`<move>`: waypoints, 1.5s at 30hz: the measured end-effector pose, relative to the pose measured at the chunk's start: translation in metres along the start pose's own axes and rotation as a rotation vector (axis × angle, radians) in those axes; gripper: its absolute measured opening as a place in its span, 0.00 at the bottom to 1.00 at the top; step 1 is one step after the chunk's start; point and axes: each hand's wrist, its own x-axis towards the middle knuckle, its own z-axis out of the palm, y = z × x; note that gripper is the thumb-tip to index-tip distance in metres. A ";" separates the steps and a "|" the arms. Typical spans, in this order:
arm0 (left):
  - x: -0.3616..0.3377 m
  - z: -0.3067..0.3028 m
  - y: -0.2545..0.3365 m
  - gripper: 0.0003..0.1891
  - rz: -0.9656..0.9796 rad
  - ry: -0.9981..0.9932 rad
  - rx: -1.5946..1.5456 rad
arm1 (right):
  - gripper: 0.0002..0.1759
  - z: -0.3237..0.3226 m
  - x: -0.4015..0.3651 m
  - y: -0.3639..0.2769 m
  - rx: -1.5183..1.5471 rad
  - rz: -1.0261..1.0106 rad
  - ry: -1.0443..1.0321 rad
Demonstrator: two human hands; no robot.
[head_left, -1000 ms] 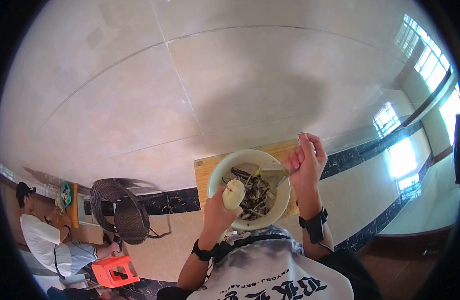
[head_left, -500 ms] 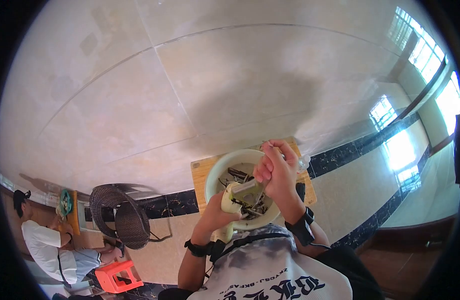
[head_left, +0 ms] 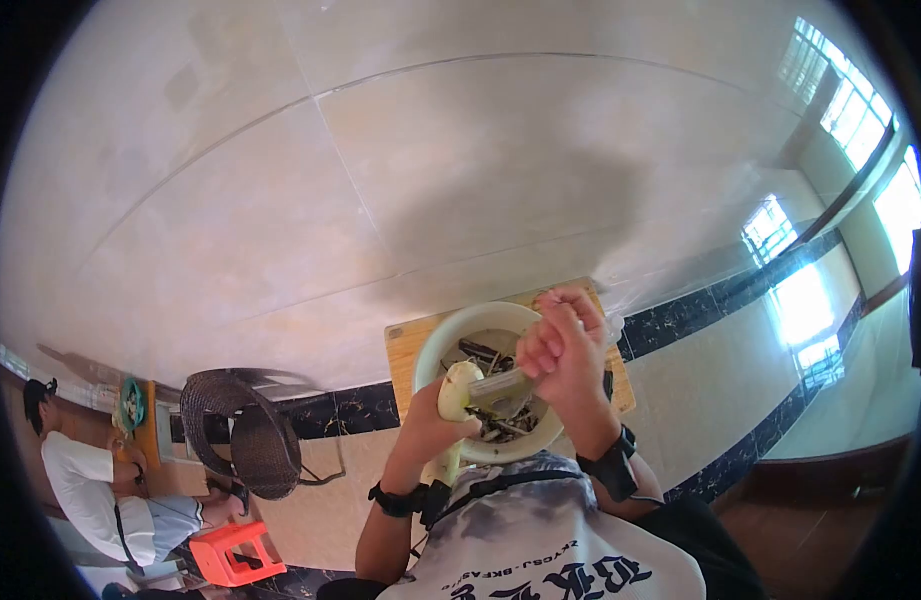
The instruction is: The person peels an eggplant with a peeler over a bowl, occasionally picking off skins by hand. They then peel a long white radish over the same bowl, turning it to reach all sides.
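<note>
My left hand (head_left: 432,428) is closed around a long pale green-white vegetable (head_left: 459,388), its cut-looking end tilted up over the bowl. My right hand (head_left: 565,350) is curled around a knife whose handle is hidden in the fingers. The silvery blade (head_left: 495,386), smeared by motion, reaches left to the vegetable's upper end. Below both hands stands a round white basin (head_left: 433,352), with dark and pale strips of peel (head_left: 490,352) lying in it.
The basin stands on a wooden board-like table (head_left: 405,345) against a tiled wall. Left of it are a dark wicker chair (head_left: 265,455) and an orange plastic stool (head_left: 235,553). A seated person (head_left: 90,480) works at another small table with a green basin (head_left: 132,405).
My right hand has shifted slightly right and down, and the knife blade has swung lower against the vegetable. My left hand has tipped the vegetable's end more upward.
</note>
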 end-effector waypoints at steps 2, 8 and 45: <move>-0.004 0.008 0.010 0.34 0.027 0.018 0.053 | 0.05 0.007 0.000 0.004 -0.033 0.009 0.051; -0.021 0.002 0.031 0.33 0.057 -0.009 0.241 | 0.05 -0.010 0.036 0.000 -0.103 -0.149 0.195; -0.013 -0.009 0.040 0.24 -0.126 -0.232 -0.260 | 0.02 0.015 -0.004 -0.006 0.031 0.072 -0.054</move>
